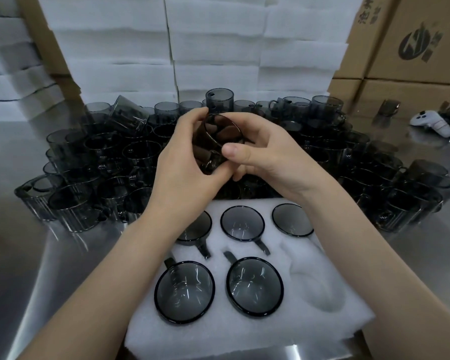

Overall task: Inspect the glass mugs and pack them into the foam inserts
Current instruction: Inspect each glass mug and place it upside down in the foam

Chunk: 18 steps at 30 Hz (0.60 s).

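Both my hands hold one smoky grey glass mug (218, 136) up over the table, its mouth tilted toward me. My left hand (182, 162) grips its left side and bottom. My right hand (265, 154) grips its right side, thumb across the front. Below lies a white foam insert (244, 333) with mugs seated in its pockets: three in the back row, such as the middle one (242, 223), and two in the front row (184, 292) (255, 287). The front right pocket (320, 284) holds nothing.
A big crowd of loose grey mugs (94, 162) stands on the steel table (16, 141) behind the insert, spreading left and right. Stacked white foam sheets (213, 48) rise at the back. Cardboard boxes (413, 48) stand at the right, with a white controller (431, 123) beside them.
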### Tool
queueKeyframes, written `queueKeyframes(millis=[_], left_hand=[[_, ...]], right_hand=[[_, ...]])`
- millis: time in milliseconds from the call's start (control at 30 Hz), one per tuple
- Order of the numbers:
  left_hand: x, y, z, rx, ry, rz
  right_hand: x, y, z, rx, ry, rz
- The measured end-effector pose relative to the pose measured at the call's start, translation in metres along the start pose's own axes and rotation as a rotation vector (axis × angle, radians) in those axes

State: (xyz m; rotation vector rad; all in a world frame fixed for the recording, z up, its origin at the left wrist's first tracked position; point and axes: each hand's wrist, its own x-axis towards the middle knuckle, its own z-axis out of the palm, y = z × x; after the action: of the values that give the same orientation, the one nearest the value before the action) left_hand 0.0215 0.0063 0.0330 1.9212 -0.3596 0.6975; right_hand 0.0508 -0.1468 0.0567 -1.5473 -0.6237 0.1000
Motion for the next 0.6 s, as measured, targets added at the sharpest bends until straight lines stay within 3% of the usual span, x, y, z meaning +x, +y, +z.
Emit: queueKeyframes(millis=[200, 400, 600], left_hand=[[0.0004, -0.0032, -0.003, 0.071, -0.056, 0.068], [-0.0003, -0.0038, -0.0018, 0.14, -0.128, 0.186], [-0.0006, -0.0025, -0.0025, 0.094, -0.17, 0.203]], right_hand=[[-0.0024, 0.0037, -0.0009, -0.006, -0.002, 0.044], [-0.0012, 0.0047, 0.0064, -0.069, 0.127, 0.032], [-0.0009, 0.0063, 0.0021, 0.051, 0.188, 0.039]])
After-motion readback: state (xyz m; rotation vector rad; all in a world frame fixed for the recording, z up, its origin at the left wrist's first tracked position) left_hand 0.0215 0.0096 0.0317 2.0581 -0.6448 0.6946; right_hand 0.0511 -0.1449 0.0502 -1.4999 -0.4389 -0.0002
